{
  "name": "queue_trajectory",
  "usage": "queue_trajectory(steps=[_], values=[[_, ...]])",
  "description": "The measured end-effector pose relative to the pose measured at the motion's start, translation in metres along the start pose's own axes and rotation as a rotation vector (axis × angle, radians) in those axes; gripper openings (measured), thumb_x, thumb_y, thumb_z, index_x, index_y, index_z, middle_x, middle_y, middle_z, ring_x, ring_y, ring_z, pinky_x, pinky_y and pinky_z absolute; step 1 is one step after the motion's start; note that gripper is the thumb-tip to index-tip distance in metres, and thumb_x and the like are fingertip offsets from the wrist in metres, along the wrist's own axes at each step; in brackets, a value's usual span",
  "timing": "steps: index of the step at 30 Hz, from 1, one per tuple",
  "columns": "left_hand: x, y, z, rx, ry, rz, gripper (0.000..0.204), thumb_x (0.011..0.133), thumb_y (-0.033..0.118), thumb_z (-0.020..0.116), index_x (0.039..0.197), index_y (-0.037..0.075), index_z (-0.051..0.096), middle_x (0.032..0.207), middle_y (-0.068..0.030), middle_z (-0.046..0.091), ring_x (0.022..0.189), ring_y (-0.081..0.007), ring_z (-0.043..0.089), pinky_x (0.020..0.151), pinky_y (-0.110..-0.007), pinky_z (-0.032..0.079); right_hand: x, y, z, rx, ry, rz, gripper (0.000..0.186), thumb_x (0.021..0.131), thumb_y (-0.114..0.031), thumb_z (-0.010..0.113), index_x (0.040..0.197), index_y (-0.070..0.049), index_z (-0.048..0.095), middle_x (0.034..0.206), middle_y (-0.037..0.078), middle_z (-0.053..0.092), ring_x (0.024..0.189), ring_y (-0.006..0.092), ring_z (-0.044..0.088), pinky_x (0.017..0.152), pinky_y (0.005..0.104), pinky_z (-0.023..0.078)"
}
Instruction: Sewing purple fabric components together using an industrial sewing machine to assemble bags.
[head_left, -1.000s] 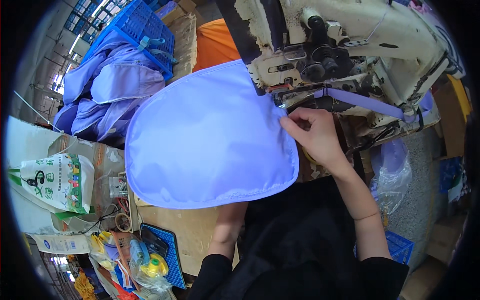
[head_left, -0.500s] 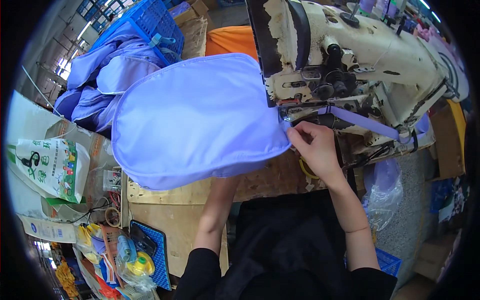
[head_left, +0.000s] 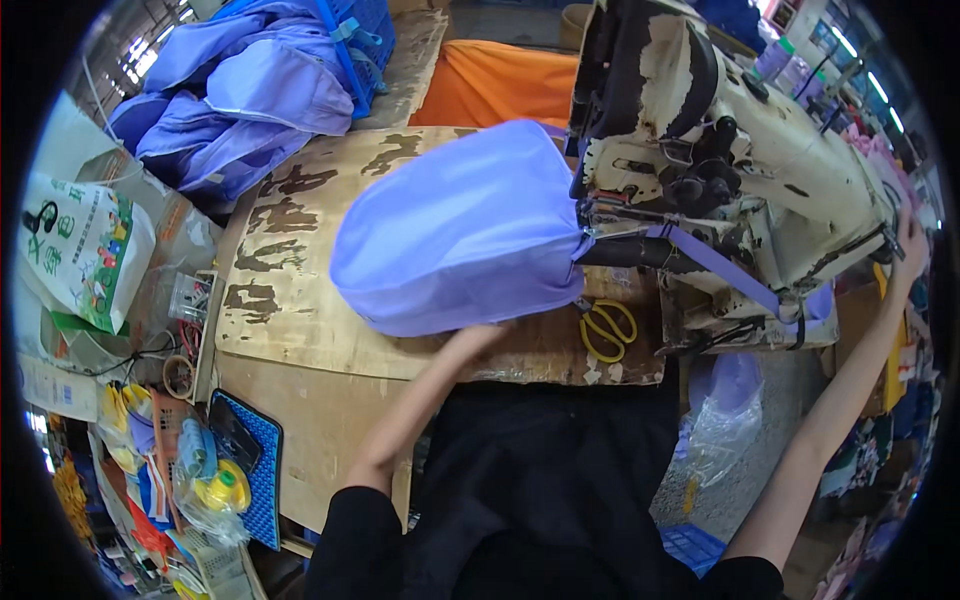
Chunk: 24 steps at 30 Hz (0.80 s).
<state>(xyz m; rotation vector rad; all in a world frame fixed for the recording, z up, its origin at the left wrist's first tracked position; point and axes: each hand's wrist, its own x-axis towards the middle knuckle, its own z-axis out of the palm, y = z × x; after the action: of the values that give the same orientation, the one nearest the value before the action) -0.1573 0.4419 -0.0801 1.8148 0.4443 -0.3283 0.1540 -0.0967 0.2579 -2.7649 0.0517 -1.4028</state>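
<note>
It was a sewing workshop: a chipped sewing machine (head_left: pixel 775 190) stood at upper right, purple fabric pieces (head_left: pixel 265 90) lay heaped at upper left, and yellow-handled scissors (head_left: pixel 609 334) rested right of centre on a worn wooden table (head_left: pixel 320 325).

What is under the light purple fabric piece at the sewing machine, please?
Wooden tabletop shows beneath and around the fabric piece. The left hand is mostly hidden under the near edge; its fingers, and anything else there, cannot be seen because the fabric covers them.

Fabric piece (head_left: pixel 455 235) over table (head_left: pixel 320 335), sewing machine (head_left: pixel 770 195) right; scissors (head_left: pixel 601 327) before it
</note>
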Motion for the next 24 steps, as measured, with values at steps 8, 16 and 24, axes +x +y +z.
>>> queue_trajectory(steps=[8,16,24], values=[[-0.099,0.082,0.046,-0.032,0.234,0.879,0.023,0.088,0.001,0.059,0.108,0.000,0.070,0.097,-0.0088,0.068,0.071,-0.0212,0.061,0.065,-0.029,0.048,-0.135,0.000,0.080,0.745,0.095,0.007,0.040,0.106,-0.028,0.041,0.124,0.003,0.058,0.124,0.016,0.062,0.110,0.0219,0.057,0.094,0.0312,0.046],[-0.093,0.147,0.027,-0.093,0.824,0.939,0.032,0.086,-0.006,0.058,0.117,-0.001,0.064,0.112,-0.0130,0.062,0.079,-0.0210,0.060,0.068,-0.028,0.049,-0.099,0.035,0.058,0.986,0.268,0.274,0.039,0.105,-0.024,0.045,0.127,0.006,0.056,0.122,0.016,0.064,0.109,0.0258,0.059,0.095,0.0309,0.046],[-0.056,0.139,0.029,0.100,0.984,0.877,0.025,0.089,0.001,0.062,0.114,0.003,0.064,0.108,-0.0101,0.062,0.076,-0.0231,0.061,0.068,-0.031,0.049,-0.112,-0.031,-0.049,0.612,0.298,0.082,0.029,0.101,-0.016,0.048,0.121,0.001,0.062,0.110,0.018,0.067,0.094,0.0271,0.063,0.087,0.0353,0.049]])
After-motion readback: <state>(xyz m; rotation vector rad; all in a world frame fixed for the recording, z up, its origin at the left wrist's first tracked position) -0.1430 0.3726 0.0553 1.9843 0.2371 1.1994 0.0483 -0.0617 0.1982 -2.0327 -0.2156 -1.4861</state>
